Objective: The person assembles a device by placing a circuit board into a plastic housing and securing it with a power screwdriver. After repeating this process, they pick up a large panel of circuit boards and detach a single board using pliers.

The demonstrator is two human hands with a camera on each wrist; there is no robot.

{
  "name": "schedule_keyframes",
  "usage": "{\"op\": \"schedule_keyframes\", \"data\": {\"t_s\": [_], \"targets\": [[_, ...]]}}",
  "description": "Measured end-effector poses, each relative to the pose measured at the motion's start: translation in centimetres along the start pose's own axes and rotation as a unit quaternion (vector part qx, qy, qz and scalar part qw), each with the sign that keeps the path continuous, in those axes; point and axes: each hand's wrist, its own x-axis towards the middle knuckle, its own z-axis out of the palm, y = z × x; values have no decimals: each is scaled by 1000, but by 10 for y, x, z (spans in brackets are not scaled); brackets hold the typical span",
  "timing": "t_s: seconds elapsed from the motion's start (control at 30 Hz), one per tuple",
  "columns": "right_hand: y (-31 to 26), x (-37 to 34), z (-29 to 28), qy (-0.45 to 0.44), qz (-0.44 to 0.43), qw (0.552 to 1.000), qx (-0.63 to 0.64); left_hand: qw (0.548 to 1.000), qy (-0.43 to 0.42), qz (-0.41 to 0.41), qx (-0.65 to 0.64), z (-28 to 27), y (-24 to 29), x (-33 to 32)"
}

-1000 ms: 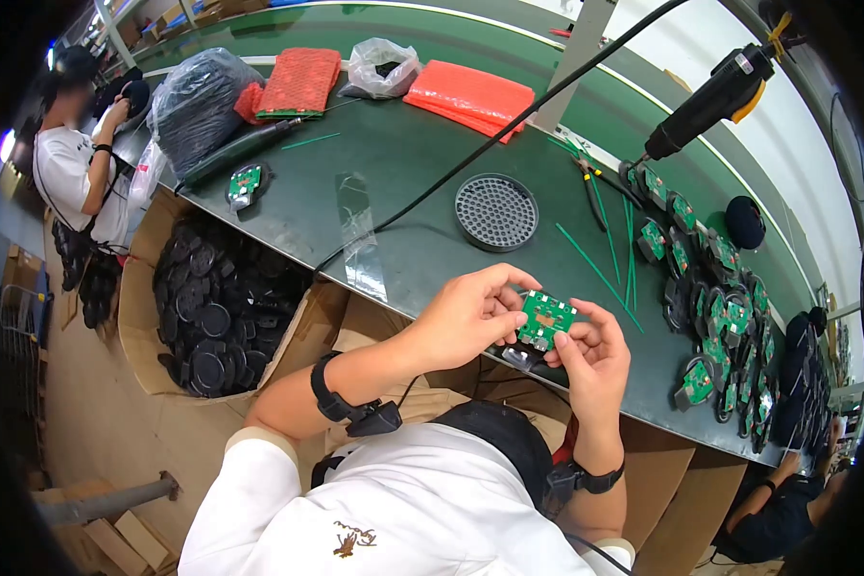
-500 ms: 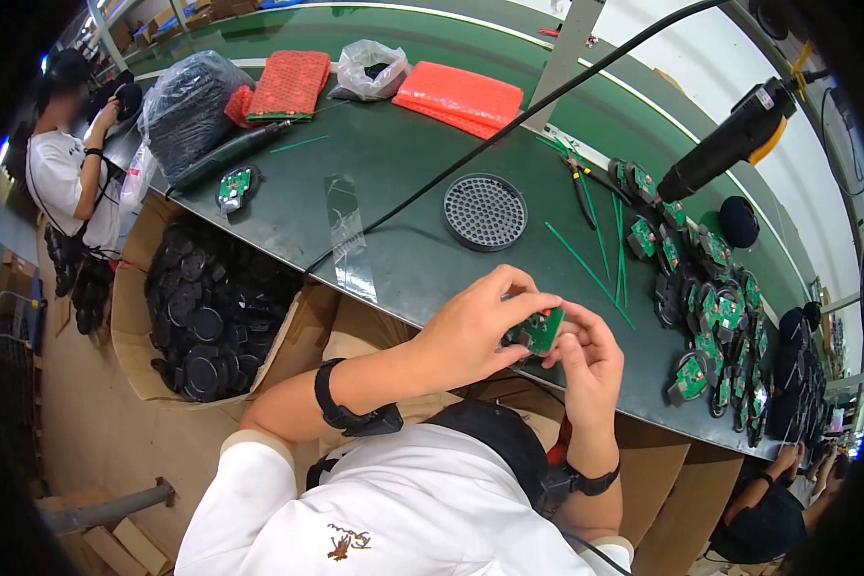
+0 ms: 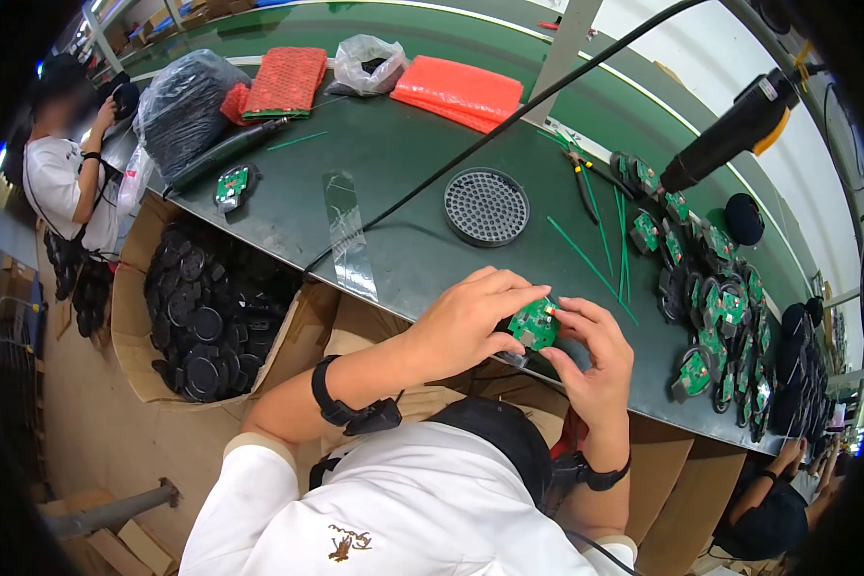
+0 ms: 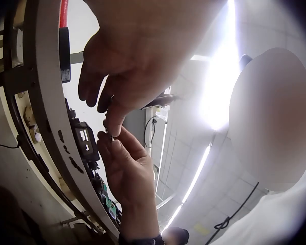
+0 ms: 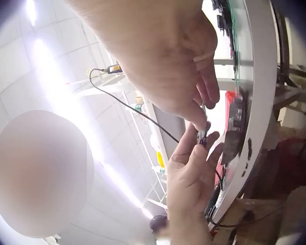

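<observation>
In the head view a green circuit board (image 3: 536, 324) is held above the table's front edge. My left hand (image 3: 470, 324) pinches its left side between thumb and fingers. At its right side, my right hand (image 3: 595, 360) holds the edge with thumb and fingertips. Both wrist views show the board edge-on between the two hands; in the right wrist view the board (image 5: 202, 137) is a thin dark strip at the fingertips. The board's underside is hidden.
A round perforated black dish (image 3: 487, 207) lies beyond the hands. Many boards on black housings (image 3: 730, 307) are heaped at right, near pliers (image 3: 586, 187) and a hanging power screwdriver (image 3: 730, 134). A carton (image 3: 130, 331) of black parts stands at left.
The board was face-up, then tilted steeply between the hands, and now its green face shows again. The right hand's fingers have spread along its right edge.
</observation>
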Motion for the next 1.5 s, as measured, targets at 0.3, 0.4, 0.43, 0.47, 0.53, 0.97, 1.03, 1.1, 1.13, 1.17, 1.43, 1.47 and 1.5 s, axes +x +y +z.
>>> {"op": "schedule_keyframes", "data": {"t_s": [0.3,0.4,0.43,0.47,0.53,0.97,1.03,1.1,1.13,1.17,1.43,1.47,1.5], "targets": [[22,-13,-1,-14,35,999,-13,999,-24,-16,27,-3,-4,-4],[24,-13,1,-8,12,998,-69,995,-46,-31,80,-8,-7,-11],[22,-13,1,-7,15,998,-67,994,-53,-38,86,-5,-10,-15],[19,-12,1,-12,9,997,-70,993,-59,-46,91,-3,-11,-18],[18,-10,2,-17,5,997,-72,993,-58,-50,92,0,-11,-19],[14,-6,0,-51,-31,990,-131,992,-70,-22,101,-1,-10,-21],[14,-7,1,-48,-34,989,-133,991,-76,-20,104,-1,-11,-23],[13,-7,2,-52,-22,990,-129,991,-82,-19,107,-1,-10,-23],[13,-8,3,-53,-22,990,-129,990,-83,-18,114,-1,-8,-22],[12,-8,5,-46,-32,991,-126,989,-84,-16,122,-1,-7,-22],[13,-12,10,-33,-63,987,-147,990,-76,6,119,2,-15,-24],[14,-13,11,-30,-65,987,-146,989,-74,19,126,2,-16,-25],[15,-14,12,-27,-67,987,-145,989,-76,18,125,1,-16,-24]]}}
